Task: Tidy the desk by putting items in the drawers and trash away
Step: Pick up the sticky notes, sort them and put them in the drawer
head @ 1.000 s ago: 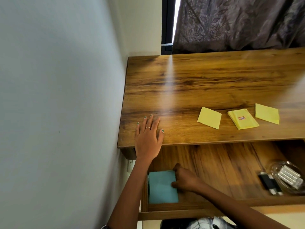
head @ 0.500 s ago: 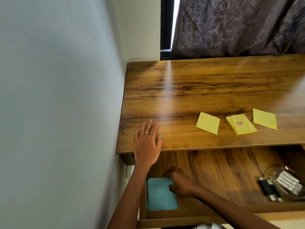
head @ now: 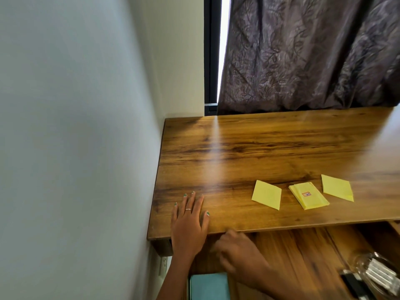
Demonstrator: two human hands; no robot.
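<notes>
Yellow paper pads lie on desk, near front edge. Left hand flat, fingers spread, pressing desk. Right hand blurred, loosely curled, holding nothing, over open drawer. Best: reach pads, stack neatly beside teal book.

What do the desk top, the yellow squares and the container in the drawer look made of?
Desk top: wood or wood-look laminate, with streaky grain and a soft sheen. Yellow squares: thin matte paper, flat and sharp-cornered. Container: clear glass or plastic; contents show through, but blur leaves it open.
</notes>
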